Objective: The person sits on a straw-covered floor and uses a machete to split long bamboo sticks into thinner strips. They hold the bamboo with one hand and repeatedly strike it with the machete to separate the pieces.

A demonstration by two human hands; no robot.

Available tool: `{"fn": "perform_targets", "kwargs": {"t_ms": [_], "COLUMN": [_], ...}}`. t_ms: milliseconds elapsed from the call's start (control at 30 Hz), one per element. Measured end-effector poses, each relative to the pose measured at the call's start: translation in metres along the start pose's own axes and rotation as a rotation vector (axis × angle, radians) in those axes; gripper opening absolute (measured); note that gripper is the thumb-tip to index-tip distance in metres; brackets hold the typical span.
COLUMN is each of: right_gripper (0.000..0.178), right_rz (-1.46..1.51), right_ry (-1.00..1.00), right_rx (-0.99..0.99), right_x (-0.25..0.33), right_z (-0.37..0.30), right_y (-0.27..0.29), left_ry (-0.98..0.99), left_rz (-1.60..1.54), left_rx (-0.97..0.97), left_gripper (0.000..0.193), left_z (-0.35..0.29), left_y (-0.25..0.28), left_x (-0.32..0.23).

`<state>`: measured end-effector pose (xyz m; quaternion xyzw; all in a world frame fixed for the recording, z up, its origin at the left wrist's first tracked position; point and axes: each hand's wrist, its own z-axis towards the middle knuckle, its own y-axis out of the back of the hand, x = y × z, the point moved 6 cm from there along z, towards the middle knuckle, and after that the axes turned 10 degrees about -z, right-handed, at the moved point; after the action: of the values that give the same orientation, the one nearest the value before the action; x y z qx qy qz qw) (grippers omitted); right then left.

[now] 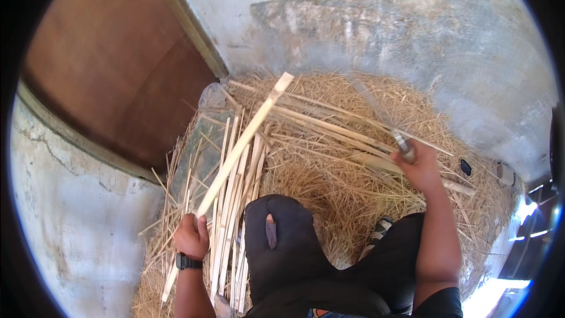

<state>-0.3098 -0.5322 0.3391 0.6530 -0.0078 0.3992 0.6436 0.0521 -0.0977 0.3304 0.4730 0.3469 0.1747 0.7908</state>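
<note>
My left hand (192,237) is closed around a pale, flat bamboo strip (243,141) near its lower end. The strip slants up and away to the right, its far end above the other strips. On the right, my right hand (419,166) grips the handle of a long-bladed knife (402,143). The blade points up and to the left, blurred and thin against the straw. Below the held strip lies a bundle of split bamboo strips (235,200), next to my knee. More long bamboo pieces (335,129) lie crosswise between the two hands.
Straw and shavings (318,182) cover the ground around my legs. A brown door (123,65) is at the left, and a stained wall (353,29) rises behind. A small black object (465,167) lies at the right, beside a pale block (505,174).
</note>
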Motion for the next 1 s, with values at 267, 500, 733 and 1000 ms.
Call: {"fn": "perform_targets", "kwargs": {"t_ms": [267,500,733,1000], "right_gripper": [0.022,0.024,0.031,0.034], "right_rz": [-0.248,-0.170,-0.110,-0.084], "right_ry": [0.553,0.077,0.484,0.152], "right_rx": [0.073,0.298,0.515,0.546], "right_x": [0.062,0.001,0.051,-0.014], "right_z": [-0.032,0.008,-0.030,0.003], "right_y": [-0.025,-0.043,-0.084,-0.094], "left_ry": [0.010,0.059,0.047,0.017], "left_rz": [-0.286,-0.365,-0.213,-0.073], "left_rx": [0.261,0.526,0.487,0.419], "left_gripper": [0.038,0.049,0.045,0.042], "left_z": [-0.050,-0.107,-0.117,-0.111], "left_y": [-0.021,-0.046,-0.050,-0.052], "left_x": [-0.089,-0.089,-0.075,-0.081]}}
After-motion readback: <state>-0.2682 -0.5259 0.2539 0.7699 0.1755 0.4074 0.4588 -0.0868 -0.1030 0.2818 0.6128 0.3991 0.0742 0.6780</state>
